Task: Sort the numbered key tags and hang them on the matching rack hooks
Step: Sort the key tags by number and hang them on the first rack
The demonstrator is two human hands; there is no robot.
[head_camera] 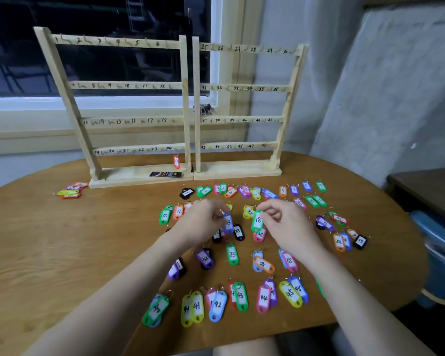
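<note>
two bare forearms, no sleeves in sight, left hand (203, 222) and right hand (285, 222) both had no rings, no watch, no gloves, short plain nails as far as I could tell, bare knee showed at the bottom edge

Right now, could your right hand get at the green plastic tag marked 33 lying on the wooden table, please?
Probably yes. The green tag marked 33 lies flat in a bare gap just below and left of the right hand, with nothing over it. That hand already pinches the green tag marked 18, so it would need freeing first.
</note>
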